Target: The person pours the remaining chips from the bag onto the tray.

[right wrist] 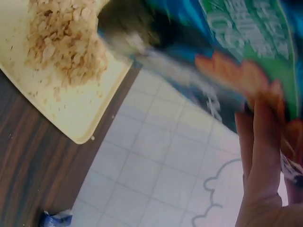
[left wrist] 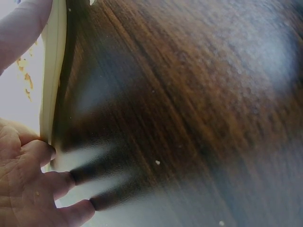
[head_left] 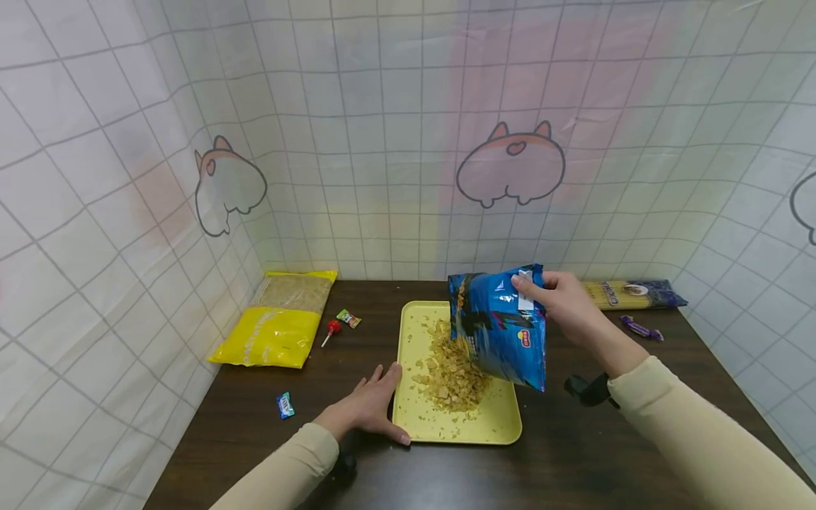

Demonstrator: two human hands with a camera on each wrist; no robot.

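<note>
With the right hand [head_left: 564,301] pinching the upturned blue chip bag [head_left: 500,333] by its bottom edge, a heap of chips [head_left: 451,368] already lies below those fingers on the yellow tray [head_left: 497,425], which the left hand [head_left: 366,407], fingers spread, steadies on the tabletop [head_left: 255,439]; whether the bag is emptied I cannot tell.

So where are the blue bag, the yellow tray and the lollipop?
blue bag [head_left: 503,333]: head view, middle of its front.
yellow tray [head_left: 503,425]: head view, bare near-right corner.
lollipop [head_left: 333,326]: head view, red head.
</note>
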